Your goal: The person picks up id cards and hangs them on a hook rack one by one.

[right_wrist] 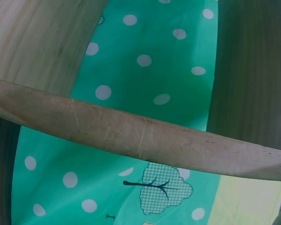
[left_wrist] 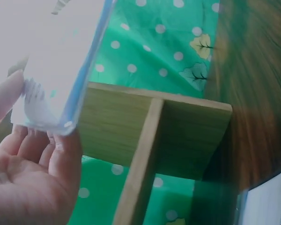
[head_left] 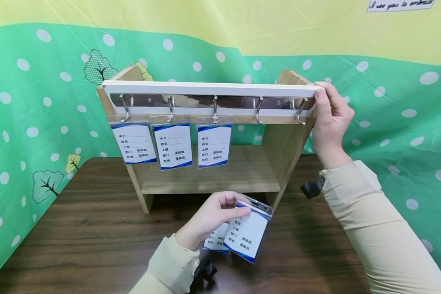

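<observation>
My left hand (head_left: 214, 216) pinches a clear-sleeved ID badge (head_left: 248, 232) near its top edge, thumb on the front, in front of the wooden stand. In the left wrist view this badge (left_wrist: 61, 70) looks washed out by glare, with fingers behind it. A second badge (head_left: 216, 237) is partly hidden behind the held one and seems to lie on the table. Three badges, the left (head_left: 134, 143), middle (head_left: 172, 146) and right (head_left: 214, 145), hang below the hook rail (head_left: 198, 88). My right hand (head_left: 332, 118) grips the rail's right end, thumb in front.
Two more hooks, one inner (head_left: 259, 110) and one outer (head_left: 301, 112), carry no badges. The wooden stand (head_left: 206, 185) has a low shelf and side panels and rests on a dark wood table (head_left: 95, 228). A green dotted cloth (head_left: 33, 98) hangs behind.
</observation>
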A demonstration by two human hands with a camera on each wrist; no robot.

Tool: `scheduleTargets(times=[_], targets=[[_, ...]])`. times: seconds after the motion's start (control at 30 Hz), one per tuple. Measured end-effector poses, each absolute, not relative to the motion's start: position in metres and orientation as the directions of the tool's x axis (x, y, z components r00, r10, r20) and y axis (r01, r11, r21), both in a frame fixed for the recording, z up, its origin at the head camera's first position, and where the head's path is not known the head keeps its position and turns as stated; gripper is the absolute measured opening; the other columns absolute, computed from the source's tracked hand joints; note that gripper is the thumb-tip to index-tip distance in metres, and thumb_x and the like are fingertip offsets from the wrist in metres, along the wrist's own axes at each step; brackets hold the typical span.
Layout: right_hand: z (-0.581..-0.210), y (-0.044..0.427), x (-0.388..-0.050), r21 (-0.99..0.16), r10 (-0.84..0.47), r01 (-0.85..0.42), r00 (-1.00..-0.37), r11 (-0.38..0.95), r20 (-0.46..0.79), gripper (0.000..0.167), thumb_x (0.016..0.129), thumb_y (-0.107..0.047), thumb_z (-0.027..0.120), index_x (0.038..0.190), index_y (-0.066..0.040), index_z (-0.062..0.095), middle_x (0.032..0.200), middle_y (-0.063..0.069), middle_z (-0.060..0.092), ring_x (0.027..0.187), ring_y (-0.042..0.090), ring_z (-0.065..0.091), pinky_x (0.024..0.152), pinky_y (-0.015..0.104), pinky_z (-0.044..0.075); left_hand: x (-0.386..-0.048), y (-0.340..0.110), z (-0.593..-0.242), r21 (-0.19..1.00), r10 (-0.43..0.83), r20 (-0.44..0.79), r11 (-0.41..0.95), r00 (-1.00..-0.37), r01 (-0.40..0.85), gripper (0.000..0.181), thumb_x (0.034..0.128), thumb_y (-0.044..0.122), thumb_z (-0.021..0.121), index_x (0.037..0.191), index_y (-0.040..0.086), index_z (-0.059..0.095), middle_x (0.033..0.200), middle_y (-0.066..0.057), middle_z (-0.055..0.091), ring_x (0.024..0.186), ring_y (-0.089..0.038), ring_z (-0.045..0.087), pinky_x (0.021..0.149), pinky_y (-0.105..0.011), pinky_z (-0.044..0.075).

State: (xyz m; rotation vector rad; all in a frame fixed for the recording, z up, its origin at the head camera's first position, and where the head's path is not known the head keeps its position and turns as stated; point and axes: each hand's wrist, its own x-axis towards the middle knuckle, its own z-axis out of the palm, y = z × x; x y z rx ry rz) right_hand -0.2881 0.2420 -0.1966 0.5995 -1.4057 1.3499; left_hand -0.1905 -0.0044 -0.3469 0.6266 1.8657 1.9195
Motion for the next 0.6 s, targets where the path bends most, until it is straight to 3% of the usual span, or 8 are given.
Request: scheduleTargets(times=[0.2, 0.33, 0.6], targets=[[-0.195, 0.238, -0.283, -0.393, 0.288, -0.889, -0.322, 0.236, 0.902, 0.025, 0.093, -0.007, 0.056, 0.101, 0.011, 0.071, 0.085, -0.010, 0.071, 0.074, 0.008, 0.055, 0.070, 0.020, 0.042, -0.185, -0.007, -0.332, 0.986, 0.494, 0.167, -0.074, -0.853, 0.150, 0.021, 0.0938, 0.015, 0.067, 0.107, -0.001, 0.069, 0.093, -0.008, 0.072, 0.077, -0.011, 0.063, 0.066, -0.025, 0.053], [-0.192, 0.233, -0.277, -0.403, 0.301, -0.886, -0.329, 0.231, 0.895, 0.023, 0.092, -0.007, 0.057, 0.101, 0.009, 0.072, 0.088, -0.010, 0.072, 0.078, 0.007, 0.057, 0.073, 0.020, 0.043, -0.183, -0.010, -0.314, 0.964, 0.442, 0.262, -0.078, -0.858, 0.254, 0.018, 0.0941, 0.013, 0.066, 0.105, -0.001, 0.069, 0.099, -0.015, 0.071, 0.078, -0.011, 0.063, 0.067, -0.025, 0.053], [-0.191, 0.232, -0.273, -0.409, 0.307, -0.883, -0.333, 0.230, 0.892, 0.024, 0.092, -0.007, 0.057, 0.101, 0.009, 0.072, 0.087, -0.009, 0.072, 0.078, 0.008, 0.057, 0.074, 0.020, 0.043, -0.184, -0.017, -0.283, 0.914, 0.276, 0.405, -0.143, -0.872, 0.379, 0.018, 0.0954, 0.007, 0.062, 0.104, -0.008, 0.068, 0.106, -0.020, 0.071, 0.083, -0.011, 0.065, 0.074, -0.027, 0.054]])
